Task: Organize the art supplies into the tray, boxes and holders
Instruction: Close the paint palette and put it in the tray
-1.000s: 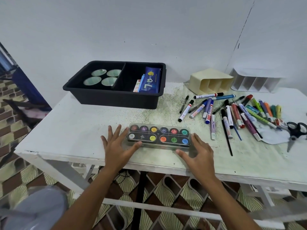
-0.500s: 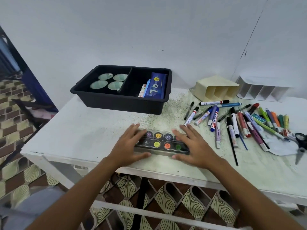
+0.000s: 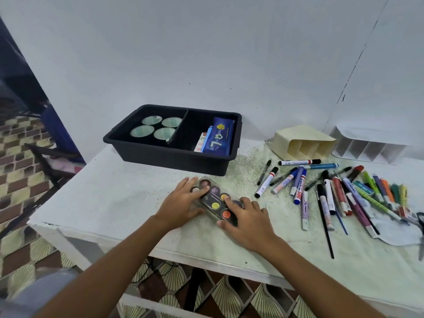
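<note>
A clear paint box with round colour pots lies turned at a slant on the white table, just in front of the black tray. My left hand covers its far left end, fingers on the lid and thumb at the near side. My right hand grips its near right end with curled fingers and the thumb against the edge. Both hands hide much of the box. Many markers and pens lie loose to the right.
The tray holds several round green lids on the left and a blue pouch on the right. A cream holder and a white divided holder lie at the back right. Scissors and a cloth sit at the far right.
My hands went from beside the paint box onto its lid, closed round it and turned it from straight to slanted. The view shifted left and back.
</note>
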{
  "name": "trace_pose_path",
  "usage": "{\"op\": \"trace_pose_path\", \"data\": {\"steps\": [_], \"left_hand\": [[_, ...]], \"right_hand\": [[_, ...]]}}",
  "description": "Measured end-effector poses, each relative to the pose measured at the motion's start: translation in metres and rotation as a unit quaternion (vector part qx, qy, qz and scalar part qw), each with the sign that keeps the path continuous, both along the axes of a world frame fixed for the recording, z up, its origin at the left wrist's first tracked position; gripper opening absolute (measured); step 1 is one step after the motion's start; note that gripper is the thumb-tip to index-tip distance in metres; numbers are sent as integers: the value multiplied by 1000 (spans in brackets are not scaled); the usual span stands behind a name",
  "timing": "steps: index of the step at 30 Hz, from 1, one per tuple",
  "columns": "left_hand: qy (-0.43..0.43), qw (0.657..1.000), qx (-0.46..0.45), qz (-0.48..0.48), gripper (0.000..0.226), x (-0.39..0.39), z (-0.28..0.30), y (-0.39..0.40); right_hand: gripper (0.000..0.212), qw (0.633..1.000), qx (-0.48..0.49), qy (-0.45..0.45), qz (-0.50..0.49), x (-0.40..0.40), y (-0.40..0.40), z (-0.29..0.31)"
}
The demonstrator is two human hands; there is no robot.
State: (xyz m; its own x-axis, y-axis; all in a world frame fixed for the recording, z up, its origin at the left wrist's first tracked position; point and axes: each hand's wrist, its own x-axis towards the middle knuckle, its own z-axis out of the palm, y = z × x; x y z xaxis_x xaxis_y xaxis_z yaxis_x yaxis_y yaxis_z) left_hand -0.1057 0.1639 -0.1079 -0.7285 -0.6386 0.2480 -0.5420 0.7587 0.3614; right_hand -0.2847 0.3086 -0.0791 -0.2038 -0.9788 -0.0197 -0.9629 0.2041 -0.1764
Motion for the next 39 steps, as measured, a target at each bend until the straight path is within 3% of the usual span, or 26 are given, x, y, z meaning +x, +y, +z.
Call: {"op": "trace_pose_path", "data": {"steps": [2, 4, 5, 7, 9, 12, 15, 18, 20, 25, 29, 33, 39], "left_hand": [[59, 993, 85, 53, 74, -6, 2, 5], [150, 971, 177, 63, 78, -5, 7, 16], [200, 952, 224, 50, 74, -3, 7, 22], [270, 913, 304, 22, 62, -3, 9, 40], [253, 910, 323, 61, 58, -9, 6, 59], [172, 928, 301, 137, 77, -17, -3, 70], [246, 896, 344, 137, 77, -22, -4, 72], [355, 844, 395, 76, 70, -20, -4, 80], [380, 840, 385, 44, 72, -20, -3, 87], [369, 853, 368, 29, 82, -17, 2, 90], [335, 881, 334, 30, 91, -7, 13, 86], [353, 831, 430, 2, 99, 9, 39, 76], [293, 803, 519, -37, 115, 28, 93, 46]], "right_hand": [[66, 996, 12, -83, -17, 3, -3, 9], [47, 962, 15, -272, -11, -4, -5, 21], [43, 936, 9, -351, -14, -10, -7, 24], [41, 908, -16, -416, -47, -19, -9, 24], [42, 895, -44, -439, -72, -17, -9, 19], [41, 841, -65, -531, -87, 6, -5, 7], [42, 819, -119, -551, -106, 25, -3, 0], [53, 768, -133, -614, -124, 31, -1, -3], [57, 755, -146, -627, -121, 31, 1, -3], [53, 723, -163, -662, -112, 29, 4, 4], [48, 665, -173, -716, -125, 32, 7, 10], [46, 631, -189, -745, -106, 42, 4, 26], [44, 645, -197, -736, -56, 46, -18, 62]]}}
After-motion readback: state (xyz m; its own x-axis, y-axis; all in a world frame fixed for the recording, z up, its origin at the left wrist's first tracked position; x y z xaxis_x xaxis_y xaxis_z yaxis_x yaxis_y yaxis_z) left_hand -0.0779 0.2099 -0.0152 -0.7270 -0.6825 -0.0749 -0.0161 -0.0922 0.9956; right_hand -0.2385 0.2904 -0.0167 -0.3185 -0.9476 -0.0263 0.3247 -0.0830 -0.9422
